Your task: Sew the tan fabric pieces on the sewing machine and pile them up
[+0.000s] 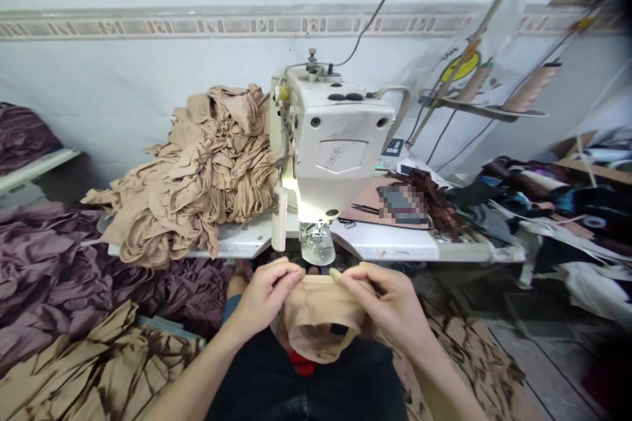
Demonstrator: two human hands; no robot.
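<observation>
A small tan fabric piece [316,319], folded into a curved band, hangs over my lap just in front of the sewing machine [333,145]. My left hand [264,296] pinches its upper left edge with closed fingers. My right hand [390,306] grips its upper right edge, thumb and fingers pressed together. Both hands sit just below the machine's presser foot [316,243], apart from it.
A tall heap of tan garments [197,171] lies on the machine table [395,247] at left. Purple cloth [54,263] and tan-brown patterned cloth [89,368] pile up at lower left. Thread cones on a stand [494,89] and dark clutter [543,204] fill the right.
</observation>
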